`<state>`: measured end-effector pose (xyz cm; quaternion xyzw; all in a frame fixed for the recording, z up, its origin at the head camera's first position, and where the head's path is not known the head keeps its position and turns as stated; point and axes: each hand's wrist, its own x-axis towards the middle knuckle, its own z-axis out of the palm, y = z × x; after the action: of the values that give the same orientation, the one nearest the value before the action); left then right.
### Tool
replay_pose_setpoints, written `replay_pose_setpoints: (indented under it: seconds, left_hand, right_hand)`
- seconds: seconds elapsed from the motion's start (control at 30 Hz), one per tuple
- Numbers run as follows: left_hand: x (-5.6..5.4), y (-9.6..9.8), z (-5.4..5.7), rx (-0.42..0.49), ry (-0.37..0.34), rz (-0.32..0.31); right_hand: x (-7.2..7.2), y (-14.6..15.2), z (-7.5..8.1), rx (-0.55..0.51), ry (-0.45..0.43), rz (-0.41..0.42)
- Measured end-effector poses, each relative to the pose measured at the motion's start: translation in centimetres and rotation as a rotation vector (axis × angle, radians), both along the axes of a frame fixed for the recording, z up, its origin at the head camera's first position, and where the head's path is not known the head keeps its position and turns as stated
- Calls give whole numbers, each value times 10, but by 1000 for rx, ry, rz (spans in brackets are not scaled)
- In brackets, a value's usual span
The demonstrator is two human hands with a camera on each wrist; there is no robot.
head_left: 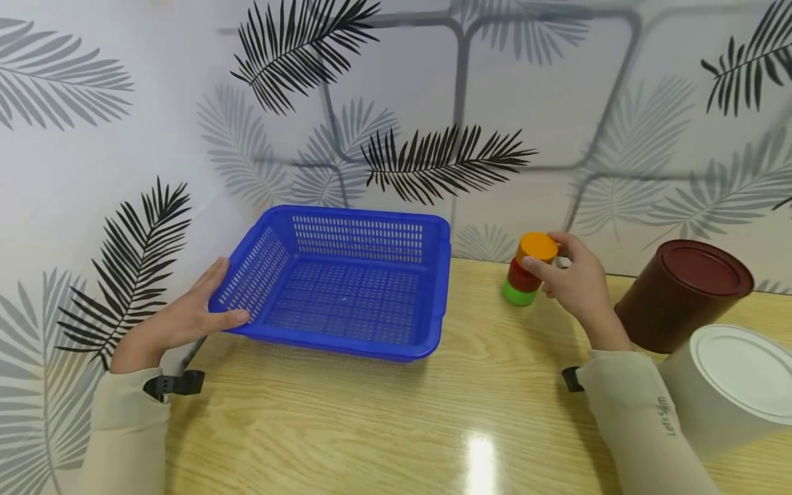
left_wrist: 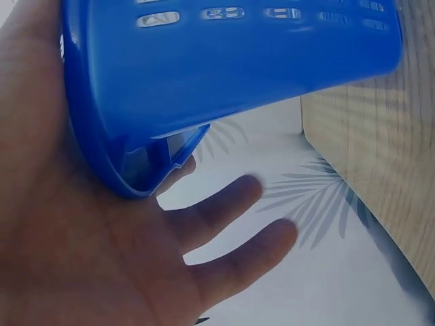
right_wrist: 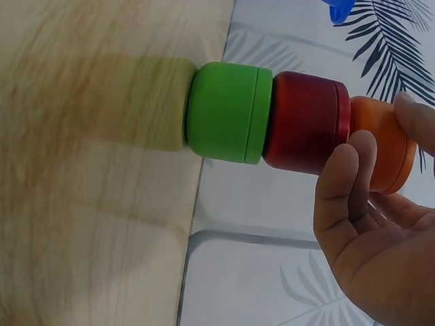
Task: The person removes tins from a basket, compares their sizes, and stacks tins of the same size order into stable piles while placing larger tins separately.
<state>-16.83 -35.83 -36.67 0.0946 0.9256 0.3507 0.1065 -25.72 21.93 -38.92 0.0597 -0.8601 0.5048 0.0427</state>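
At the left end of a blue plastic basket [head_left: 346,344], my left hand [head_left: 179,322] rests against the corner rim. Its fingers look straight and spread in the left wrist view, with the basket's rim [left_wrist: 88,122] against the palm. Over on the right, a small orange canister [head_left: 537,246] is pinched between the thumb and fingers of my right hand [head_left: 578,283]. It sits on top of a dark red canister [right_wrist: 306,122], which stands on a green canister [right_wrist: 228,112]. The orange one looks slightly off-centre on the stack.
A dark brown lidded tub [head_left: 671,302] and a white lidded tub [head_left: 711,392] stand near my right forearm. The wooden table [head_left: 346,426] meets a leaf-patterned wall [head_left: 396,103] just behind the basket and the stack.
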Motion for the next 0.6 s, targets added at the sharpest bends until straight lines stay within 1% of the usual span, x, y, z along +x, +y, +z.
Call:
replay_pose_setpoints:
  seconds: [0.23, 0.6]
  left_hand:
    - [-4, 0, -1, -45, 21, 15]
    - [-4, -7, -3, -64, 48, 11]
  right_hand:
    - [6, -7, 1, 0, -22, -6]
    - [9, -9, 1, -4, -37, 4]
